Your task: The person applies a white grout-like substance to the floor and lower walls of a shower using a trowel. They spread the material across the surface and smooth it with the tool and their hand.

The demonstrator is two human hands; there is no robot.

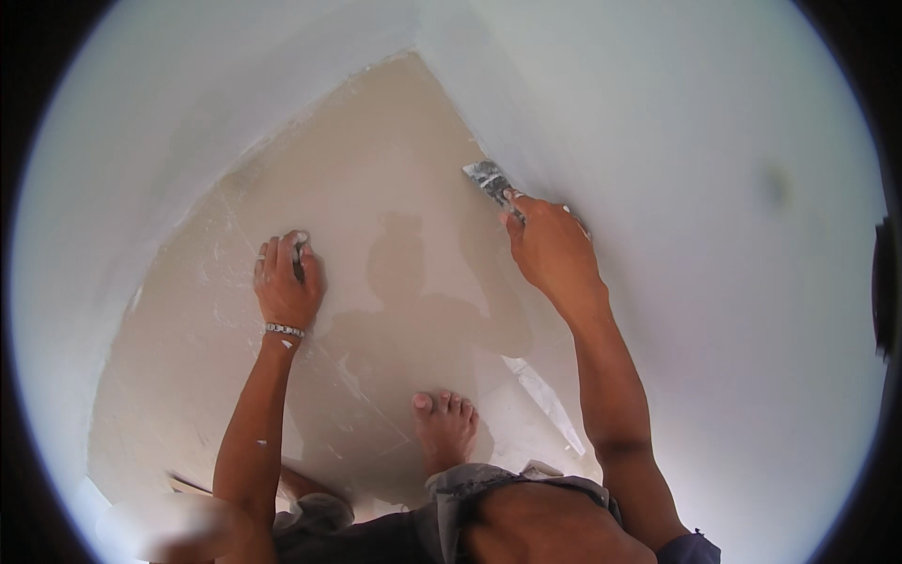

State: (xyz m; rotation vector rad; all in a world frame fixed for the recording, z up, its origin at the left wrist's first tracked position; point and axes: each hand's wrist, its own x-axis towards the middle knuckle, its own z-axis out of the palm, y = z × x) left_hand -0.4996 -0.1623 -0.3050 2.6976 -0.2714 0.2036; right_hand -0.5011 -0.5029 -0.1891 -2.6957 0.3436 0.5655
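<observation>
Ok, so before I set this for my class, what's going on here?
A person is working low down in the corner of a room. Their right hand grips a scraper with white smears on its blade, close to where the floor meets the right wall. Their left hand, over the floor, holds a small grey object, mostly hidden by the fingers. A bare foot is on the floor between the arms.

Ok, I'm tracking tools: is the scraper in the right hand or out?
In: the right hand is closed around the scraper, its smeared blade sticking out.
</observation>
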